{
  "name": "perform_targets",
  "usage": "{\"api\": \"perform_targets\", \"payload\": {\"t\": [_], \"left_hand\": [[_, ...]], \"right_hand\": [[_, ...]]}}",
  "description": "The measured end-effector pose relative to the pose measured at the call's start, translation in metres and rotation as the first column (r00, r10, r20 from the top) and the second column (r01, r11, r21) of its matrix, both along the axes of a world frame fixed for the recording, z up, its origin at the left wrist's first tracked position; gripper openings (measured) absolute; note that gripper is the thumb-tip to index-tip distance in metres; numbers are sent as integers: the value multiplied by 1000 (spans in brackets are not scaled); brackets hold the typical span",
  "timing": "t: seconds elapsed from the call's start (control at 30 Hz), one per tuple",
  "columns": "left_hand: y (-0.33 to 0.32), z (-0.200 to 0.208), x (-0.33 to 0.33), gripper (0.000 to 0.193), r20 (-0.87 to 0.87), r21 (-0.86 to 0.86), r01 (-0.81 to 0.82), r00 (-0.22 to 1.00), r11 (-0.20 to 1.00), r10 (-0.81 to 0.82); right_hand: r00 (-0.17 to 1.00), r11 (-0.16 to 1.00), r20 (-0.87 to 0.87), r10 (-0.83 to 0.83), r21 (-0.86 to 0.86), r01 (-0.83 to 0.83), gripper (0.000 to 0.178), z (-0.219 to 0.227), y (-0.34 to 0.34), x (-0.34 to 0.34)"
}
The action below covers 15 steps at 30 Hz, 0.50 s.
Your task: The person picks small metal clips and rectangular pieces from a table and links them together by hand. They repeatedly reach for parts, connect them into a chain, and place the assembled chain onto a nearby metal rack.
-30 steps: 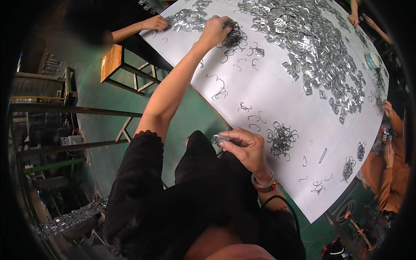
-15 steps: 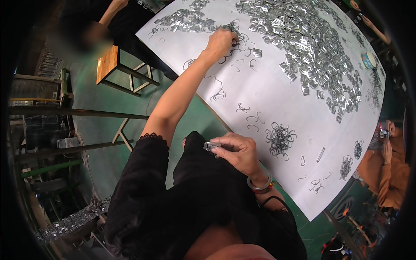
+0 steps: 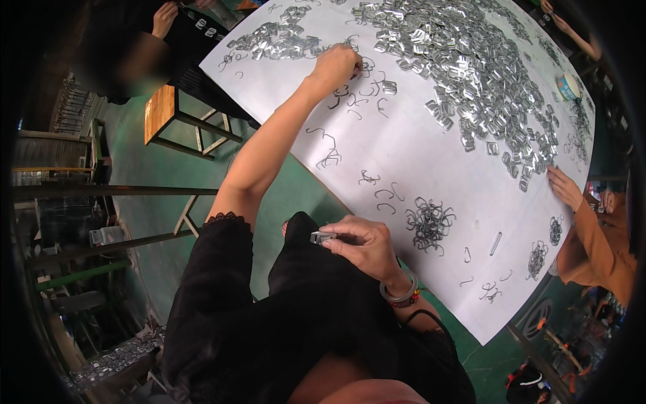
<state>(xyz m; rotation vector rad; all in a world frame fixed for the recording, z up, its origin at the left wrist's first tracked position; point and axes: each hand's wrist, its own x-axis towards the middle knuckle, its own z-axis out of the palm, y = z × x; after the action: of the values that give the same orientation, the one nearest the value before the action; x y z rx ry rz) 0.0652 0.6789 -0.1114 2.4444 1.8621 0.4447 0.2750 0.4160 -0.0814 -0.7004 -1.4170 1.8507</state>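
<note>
A: Where are the person's hands?

B: The left hand is at upper centre, stretched over the white table, fingertips down among thin wire hooks. The right hand is just below centre, beside the table's near edge and above the dark-clothed lap.

A: Is either holding anything?

B: The right pinches a small silver buckle between thumb and fingers, its end poking out toward frame left. The left has its fingers bent in, but their tips are hidden; I cannot tell whether they grip a hook.

A: What has just changed?

B: A second ago, hooks were bunched in a dark heap by the left fingers; now they lie looser. The buckle is still in the right hand, slightly lower in the frame. At right, a co-worker's hand has come onto the table, just beside the big buckle pile. At upper left, another co-worker's hand has left it.

A: Meaning what for the work?

B: My reading: the left hand is picking among hooks while the right merely keeps its buckle. I see no hook on that buckle, though it is small. A separate clump of hooks lies right of centre, touched by nobody.
</note>
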Motion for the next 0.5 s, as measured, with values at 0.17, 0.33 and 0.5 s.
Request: {"api": "perform_targets", "payload": {"t": [0.17, 0.33, 0.5], "left_hand": [[10, -23, 31, 22, -2, -68, -280, 960, 958, 280], [-2, -29, 50, 16, -24, 40, -239, 970, 970, 240], [-67, -3, 25, 17, 428, -129, -109, 890, 986, 154]], "right_hand": [[1000, 1000, 9, 2, 4, -2, 20, 3, -1, -2], [999, 1000, 36, 10, 12, -10, 20, -2, -5, -2], [996, 997, 77, -42, 75, 37, 20, 5, -14, -6]]}}
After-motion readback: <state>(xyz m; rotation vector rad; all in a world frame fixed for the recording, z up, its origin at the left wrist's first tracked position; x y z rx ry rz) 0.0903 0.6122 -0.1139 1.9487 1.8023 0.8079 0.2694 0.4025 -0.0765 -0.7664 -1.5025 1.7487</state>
